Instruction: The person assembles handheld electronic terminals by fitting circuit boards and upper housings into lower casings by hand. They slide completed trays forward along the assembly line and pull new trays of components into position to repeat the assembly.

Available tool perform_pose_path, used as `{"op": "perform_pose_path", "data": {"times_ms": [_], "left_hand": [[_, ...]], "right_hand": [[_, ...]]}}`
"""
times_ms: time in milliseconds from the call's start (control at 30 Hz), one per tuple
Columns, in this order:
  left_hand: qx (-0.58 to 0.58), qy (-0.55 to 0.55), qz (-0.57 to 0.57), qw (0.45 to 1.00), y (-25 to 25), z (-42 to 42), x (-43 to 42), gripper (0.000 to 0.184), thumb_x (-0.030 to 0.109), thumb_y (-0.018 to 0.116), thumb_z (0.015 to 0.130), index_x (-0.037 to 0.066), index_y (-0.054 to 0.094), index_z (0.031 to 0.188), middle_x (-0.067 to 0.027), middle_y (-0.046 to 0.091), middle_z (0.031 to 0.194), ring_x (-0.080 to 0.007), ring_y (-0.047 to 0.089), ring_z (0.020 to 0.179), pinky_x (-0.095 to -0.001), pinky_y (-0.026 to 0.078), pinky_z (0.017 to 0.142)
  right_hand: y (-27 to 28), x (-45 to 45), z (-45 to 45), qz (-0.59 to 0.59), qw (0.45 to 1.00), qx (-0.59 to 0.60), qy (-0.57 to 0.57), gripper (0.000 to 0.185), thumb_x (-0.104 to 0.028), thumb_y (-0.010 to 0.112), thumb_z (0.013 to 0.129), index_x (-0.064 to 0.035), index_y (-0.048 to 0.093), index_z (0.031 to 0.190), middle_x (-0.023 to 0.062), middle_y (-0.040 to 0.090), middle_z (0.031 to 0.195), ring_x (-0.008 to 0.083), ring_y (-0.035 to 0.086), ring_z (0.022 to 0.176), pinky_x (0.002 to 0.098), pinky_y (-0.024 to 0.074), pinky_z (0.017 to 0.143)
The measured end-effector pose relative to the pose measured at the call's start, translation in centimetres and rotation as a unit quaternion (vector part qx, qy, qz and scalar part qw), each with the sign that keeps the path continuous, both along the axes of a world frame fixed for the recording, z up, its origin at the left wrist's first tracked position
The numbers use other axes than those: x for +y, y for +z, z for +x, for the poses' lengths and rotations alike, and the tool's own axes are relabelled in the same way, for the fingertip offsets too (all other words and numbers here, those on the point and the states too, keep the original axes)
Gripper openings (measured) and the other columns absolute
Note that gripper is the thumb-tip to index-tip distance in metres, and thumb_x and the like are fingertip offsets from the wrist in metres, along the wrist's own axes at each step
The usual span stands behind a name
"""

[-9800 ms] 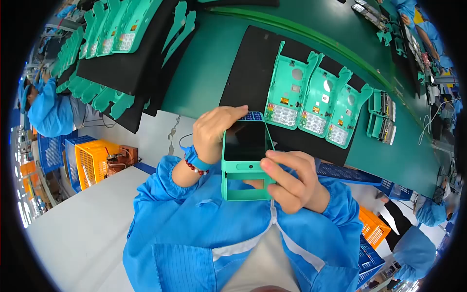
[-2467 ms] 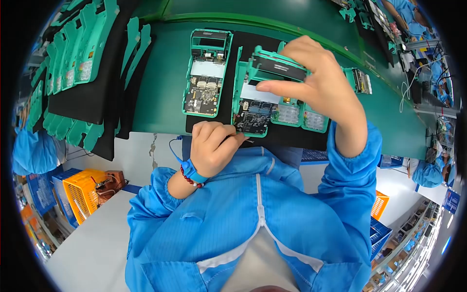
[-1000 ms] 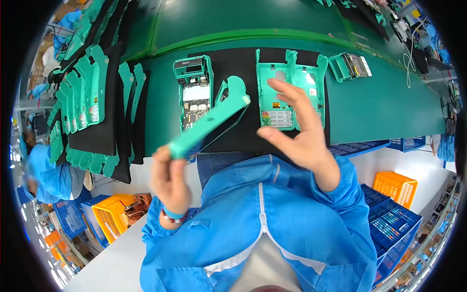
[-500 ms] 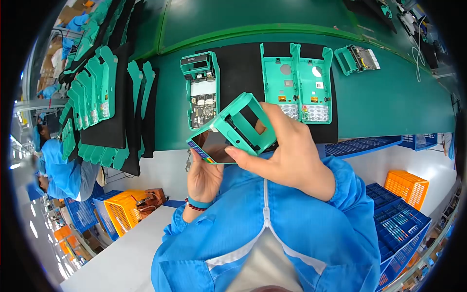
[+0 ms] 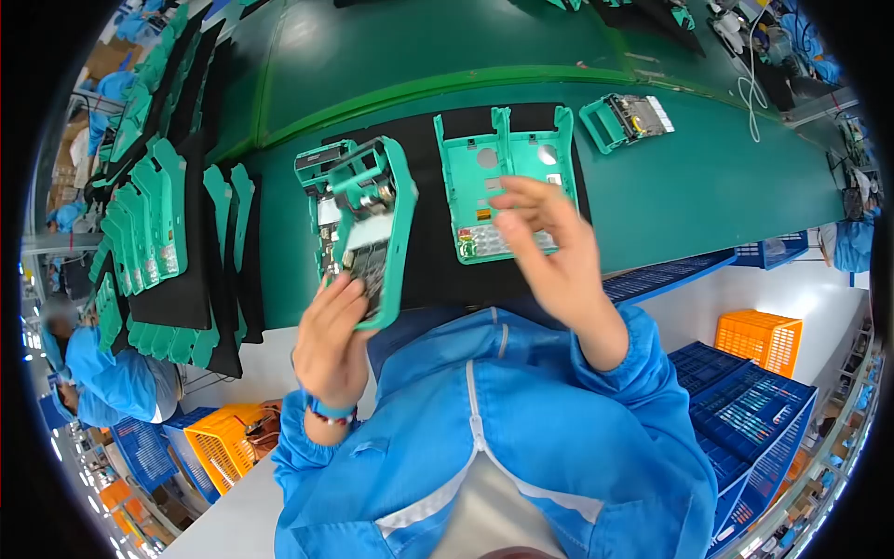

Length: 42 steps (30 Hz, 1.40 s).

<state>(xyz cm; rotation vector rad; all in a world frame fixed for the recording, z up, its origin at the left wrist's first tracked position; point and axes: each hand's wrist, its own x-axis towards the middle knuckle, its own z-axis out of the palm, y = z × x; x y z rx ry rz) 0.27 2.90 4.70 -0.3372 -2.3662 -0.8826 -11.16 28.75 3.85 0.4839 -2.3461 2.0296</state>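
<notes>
My left hand (image 5: 331, 349) grips the lower end of a green handheld terminal (image 5: 399, 233), its inside with circuit board and white panel facing up. The terminal is tilted over the right side of a second green terminal (image 5: 321, 160), which lies on the black mat (image 5: 424, 158) and is partly covered. My right hand (image 5: 559, 256) is open, fingers spread and slightly curled, above the lower part of two green housing shells (image 5: 466, 163) side by side on the mat. It hides part of the right shell.
A green part with a roll-like mechanism (image 5: 633, 119) lies on the green table (image 5: 689, 177) at right. Stacked green shells on black sheets (image 5: 172, 298) stand at left. Blue crates (image 5: 754, 415) and orange crates (image 5: 759, 340) are below right. Another person in blue (image 5: 116, 373) sits at left.
The terminal has turned from screen side to show its inside and moved left with my left hand. My right hand has let go and moved over the shells. The view has shifted.
</notes>
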Motion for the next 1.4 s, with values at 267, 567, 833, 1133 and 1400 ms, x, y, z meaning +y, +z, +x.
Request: {"op": "perform_pose_path", "data": {"times_ms": [267, 567, 833, 1133, 1400], "left_hand": [[-0.038, -0.052, -0.198, 0.978, -4.1, -3.5, 1.8, 0.03, -0.002, 0.075, 0.082, 0.005, 0.075, 0.112, -0.0076, 0.073, 0.125, -0.0298, 0.068, 0.122, -0.0512, 0.047, 0.11], [-0.123, -0.045, -0.148, 0.98, -2.3, -3.6, 2.3, 0.022, -0.001, 0.075, 0.086, 0.005, 0.074, 0.107, -0.0087, 0.073, 0.121, -0.03, 0.067, 0.123, -0.0533, 0.04, 0.113], [-0.443, -0.214, 0.566, 0.662, 1.0, -3.1, 6.5, 0.072, 0.056, 0.035, 0.11, -0.001, 0.04, 0.153, -0.0184, 0.065, 0.132, -0.032, 0.063, 0.125, -0.0495, 0.047, 0.111], [-0.327, -0.171, 0.517, 0.773, 0.4, -4.4, 7.1, 0.052, 0.031, 0.041, 0.113, 0.003, 0.033, 0.157, -0.0129, 0.054, 0.142, -0.0231, 0.057, 0.126, -0.0347, 0.047, 0.106], [-0.244, -0.134, 0.284, 0.918, 0.2, -3.5, 7.4, 0.064, 0.017, 0.067, 0.099, 0.004, 0.039, 0.155, -0.0191, 0.052, 0.133, -0.0329, 0.053, 0.121, -0.0391, 0.042, 0.107]], "right_hand": [[-2.7, 9.5, -3.9, -0.186, 0.943, -0.185, -0.205, 0.043, -0.029, 0.065, 0.104, 0.003, 0.047, 0.126, 0.0079, 0.065, 0.082, 0.0122, 0.06, 0.063, 0.0253, 0.0476, 0.06], [-7.2, 16.1, -13.6, -0.45, 0.835, -0.304, -0.095, 0.018, -0.021, 0.061, 0.106, -0.0072, 0.054, 0.097, -0.0026, 0.05, 0.073, 0.0082, 0.04, 0.057, 0.0227, 0.0358, 0.053], [-1.3, 3.9, -1.5, 0.025, 0.965, 0.232, -0.119, 0.012, -0.006, 0.072, 0.091, -0.0038, 0.072, 0.102, 0.0083, 0.063, 0.096, 0.0206, 0.062, 0.083, 0.0321, 0.0502, 0.072], [0.4, 1.4, 1.6, 0.085, 0.963, 0.255, 0.011, 0.039, 0.003, 0.073, 0.075, -0.0029, 0.072, 0.113, 0.0152, 0.065, 0.121, 0.0363, 0.062, 0.115, 0.0456, 0.0498, 0.099], [2.0, -1.1, 2.0, 0.022, 0.988, 0.103, 0.114, 0.041, -0.008, 0.073, 0.087, -0.0044, 0.064, 0.126, 0.019, 0.057, 0.142, 0.0434, 0.036, 0.149, 0.054, 0.0273, 0.121]]}}
